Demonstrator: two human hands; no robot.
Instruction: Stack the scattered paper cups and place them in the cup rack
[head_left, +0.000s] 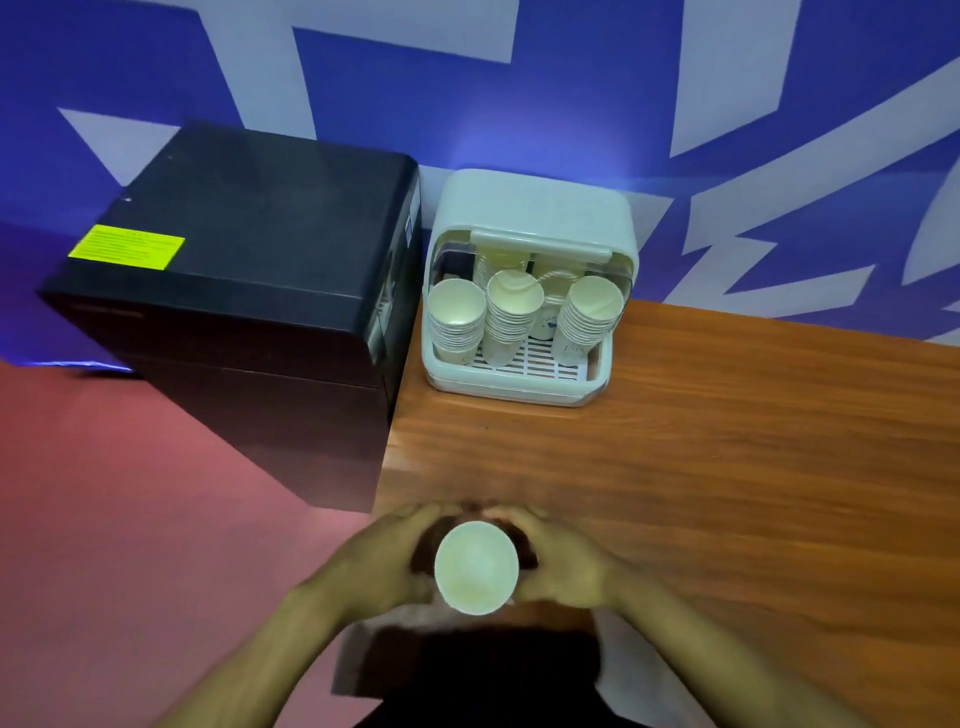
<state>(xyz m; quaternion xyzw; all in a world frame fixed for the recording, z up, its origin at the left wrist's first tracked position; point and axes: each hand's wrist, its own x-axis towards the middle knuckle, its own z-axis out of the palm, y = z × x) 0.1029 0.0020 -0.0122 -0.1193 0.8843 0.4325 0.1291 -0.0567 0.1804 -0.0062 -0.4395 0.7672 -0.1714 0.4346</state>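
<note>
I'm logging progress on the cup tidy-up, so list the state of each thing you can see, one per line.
Left hand: closed on the held cup.
Right hand: closed on the held cup.
Held cup: upright, mouth up, gripped from both sides.
Rack: lid open, on the table.
Stacks: three, upright in the rack front.

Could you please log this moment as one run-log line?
phase: carrying | both hands: left hand and right hand around paper cup | cup rack: open, three front stacks | table: no loose cups visible
</note>
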